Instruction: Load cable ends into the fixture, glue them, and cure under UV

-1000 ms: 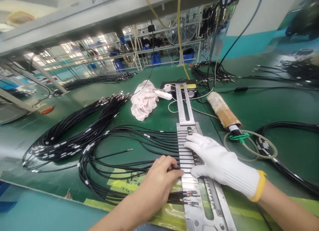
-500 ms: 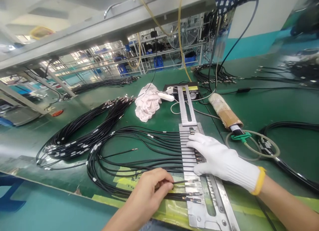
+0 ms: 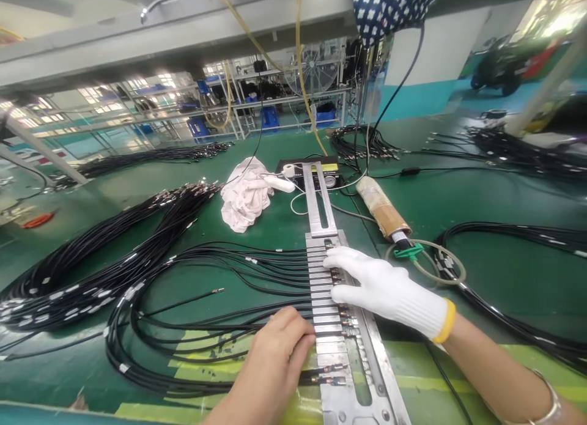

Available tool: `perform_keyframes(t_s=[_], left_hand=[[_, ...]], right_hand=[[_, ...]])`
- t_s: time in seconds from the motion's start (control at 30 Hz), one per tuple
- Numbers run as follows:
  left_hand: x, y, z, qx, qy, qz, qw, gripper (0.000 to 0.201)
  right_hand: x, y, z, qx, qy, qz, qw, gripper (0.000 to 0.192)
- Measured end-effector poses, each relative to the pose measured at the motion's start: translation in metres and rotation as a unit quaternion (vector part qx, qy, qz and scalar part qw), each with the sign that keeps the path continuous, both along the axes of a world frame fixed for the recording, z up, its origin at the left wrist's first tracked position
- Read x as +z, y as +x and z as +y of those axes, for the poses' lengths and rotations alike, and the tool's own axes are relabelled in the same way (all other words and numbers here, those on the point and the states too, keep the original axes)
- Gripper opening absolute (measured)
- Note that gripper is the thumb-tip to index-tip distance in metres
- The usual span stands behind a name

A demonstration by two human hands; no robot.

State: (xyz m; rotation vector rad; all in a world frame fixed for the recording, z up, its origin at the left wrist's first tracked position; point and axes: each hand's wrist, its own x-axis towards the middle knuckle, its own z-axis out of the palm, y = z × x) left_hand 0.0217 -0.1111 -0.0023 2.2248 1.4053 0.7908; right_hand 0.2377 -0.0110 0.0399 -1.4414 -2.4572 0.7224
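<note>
A slotted metal fixture lies on the bench, with black cables running into its slots from the left. My bare left hand is closed in a pinch on a black cable at the fixture's left edge; that cable's metal end lies across the fixture. My right hand, in a white glove with a yellow cuff, rests over the fixture's upper part, fingers apart, touching or just above the cable ends. It hides some of them. Two cable ends lie nearer me on the fixture.
A large bundle of black cables lies at left. Beyond the fixture are a crumpled pale cloth and a black box with a gauge. A wrapped tool with a green fitting and coiled cables lie at right.
The view has swung right, so the bench things appear further left. My left hand has moved up along the fixture with the cable, closer to its edge. My right hand's fingers have drawn closer together.
</note>
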Motion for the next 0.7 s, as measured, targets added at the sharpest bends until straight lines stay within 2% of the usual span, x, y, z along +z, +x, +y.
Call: perform_keyframes(t_s=[0.2, 0.37, 0.53, 0.7], left_hand=[[-0.005, 0.003, 0.003, -0.017, 0.046, 0.025, 0.998, 0.019], [-0.007, 0.008, 0.004, -0.03, 0.07, 0.054, 0.996, 0.025], [-0.006, 0.009, 0.005, -0.038, 0.045, 0.05, 0.997, 0.025], [0.001, 0.01, 0.005, -0.048, -0.003, 0.04, 0.998, 0.027]], right_hand=[[-0.003, -0.001, 0.0, -0.008, 0.005, -0.009, 1.0, 0.047], [0.003, 0.003, -0.001, -0.007, 0.009, -0.011, 1.0, 0.046], [0.012, 0.01, -0.003, 0.028, -0.02, -0.066, 0.997, 0.061], [0.007, 0.005, -0.008, 0.073, -0.007, -0.098, 0.992, 0.066]])
